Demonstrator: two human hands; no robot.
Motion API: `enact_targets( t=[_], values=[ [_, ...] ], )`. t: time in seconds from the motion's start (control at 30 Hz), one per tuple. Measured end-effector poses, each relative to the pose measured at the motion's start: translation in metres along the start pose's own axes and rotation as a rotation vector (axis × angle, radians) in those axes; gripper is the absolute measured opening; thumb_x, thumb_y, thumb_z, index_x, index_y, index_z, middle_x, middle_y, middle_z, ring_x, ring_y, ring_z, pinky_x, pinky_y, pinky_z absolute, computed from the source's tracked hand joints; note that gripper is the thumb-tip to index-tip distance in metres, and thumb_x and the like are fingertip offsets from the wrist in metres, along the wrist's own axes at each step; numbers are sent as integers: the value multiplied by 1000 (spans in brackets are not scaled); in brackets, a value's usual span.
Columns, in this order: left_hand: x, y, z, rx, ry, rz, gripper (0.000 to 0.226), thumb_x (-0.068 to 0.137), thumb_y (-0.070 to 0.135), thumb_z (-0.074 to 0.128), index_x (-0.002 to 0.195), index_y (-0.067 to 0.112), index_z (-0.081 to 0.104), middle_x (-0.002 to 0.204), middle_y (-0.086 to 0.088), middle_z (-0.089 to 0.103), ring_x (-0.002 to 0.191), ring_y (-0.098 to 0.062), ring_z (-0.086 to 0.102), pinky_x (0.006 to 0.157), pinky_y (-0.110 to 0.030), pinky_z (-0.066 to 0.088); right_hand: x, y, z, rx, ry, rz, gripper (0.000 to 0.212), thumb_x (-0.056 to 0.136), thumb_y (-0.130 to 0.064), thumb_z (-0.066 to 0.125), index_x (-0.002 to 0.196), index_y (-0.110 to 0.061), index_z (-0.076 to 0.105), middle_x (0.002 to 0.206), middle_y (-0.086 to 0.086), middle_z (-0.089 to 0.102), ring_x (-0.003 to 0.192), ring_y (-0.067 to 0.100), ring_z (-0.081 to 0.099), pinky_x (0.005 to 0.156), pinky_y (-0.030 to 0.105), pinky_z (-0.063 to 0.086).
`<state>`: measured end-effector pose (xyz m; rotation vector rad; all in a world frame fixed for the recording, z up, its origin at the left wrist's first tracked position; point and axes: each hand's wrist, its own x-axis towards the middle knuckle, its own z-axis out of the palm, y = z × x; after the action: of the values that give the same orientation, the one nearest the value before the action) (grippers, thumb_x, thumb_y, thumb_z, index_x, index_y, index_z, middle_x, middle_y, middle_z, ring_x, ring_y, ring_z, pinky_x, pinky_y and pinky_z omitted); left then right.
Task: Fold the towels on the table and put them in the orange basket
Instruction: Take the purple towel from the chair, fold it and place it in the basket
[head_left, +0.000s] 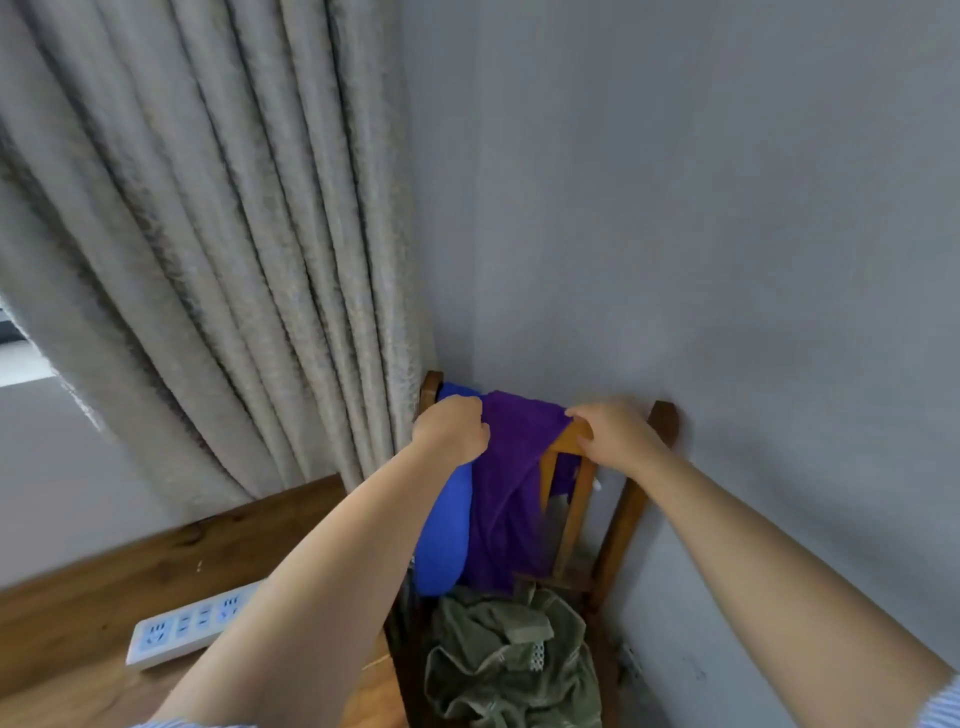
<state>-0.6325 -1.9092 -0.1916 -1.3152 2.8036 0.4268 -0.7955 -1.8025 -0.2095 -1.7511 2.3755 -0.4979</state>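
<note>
Both hands were up at the chair back: left hand and right hand each pinched the purple towel's top edge, draped over the rail. Soft, light, floppy; corners looked the best hold.

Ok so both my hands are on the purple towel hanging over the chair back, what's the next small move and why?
Probably lift the purple towel up and toward you, clear of the chair. Your left hand and right hand each grip its top edge, and it's draped over the top rail beside a blue towel. Lifting first should keep it from dragging that one off.
</note>
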Motion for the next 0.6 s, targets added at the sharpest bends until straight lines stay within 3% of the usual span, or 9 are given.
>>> enact_targets(
  t=[0.13,0.23,0.33,0.5,0.6],
  values=[
    [42,8,18,-29,-45,-59,35,97,25,36,119,1,50,123,-14,55,112,-27,52,87,-35,44,33,27,19,-27,-56,-103,25,86,-9,54,110,-9,63,105,13,63,99,27,57,77,27,42],
    [66,16,31,-34,-56,-128,38,96,29,39,121,1,48,124,-15,54,114,-29,52,87,-36,45,50,46,33,-50,-95,-152,31,88,-15,53,119,-12,58,115,12,56,108,24,49,86,27,39],
    [78,20,42,-67,-16,-199,37,95,29,42,120,1,49,123,-15,54,113,-30,52,85,-37,45,60,56,44,-49,-37,-191,31,89,-19,54,118,-11,60,112,13,56,109,24,47,88,28,38],
    [87,14,56,-212,160,-267,31,94,23,47,119,7,54,117,-11,61,109,-26,54,81,-34,44,63,63,56,39,148,-213,20,81,-8,63,99,-2,69,89,19,63,89,33,56,77,37,46],
    [89,12,62,-257,215,-259,27,94,21,47,116,7,57,116,-13,57,104,-25,53,79,-31,41,60,60,63,123,332,-218,12,62,5,76,72,-1,72,65,14,62,63,34,59,53,40,51]
  ],
)
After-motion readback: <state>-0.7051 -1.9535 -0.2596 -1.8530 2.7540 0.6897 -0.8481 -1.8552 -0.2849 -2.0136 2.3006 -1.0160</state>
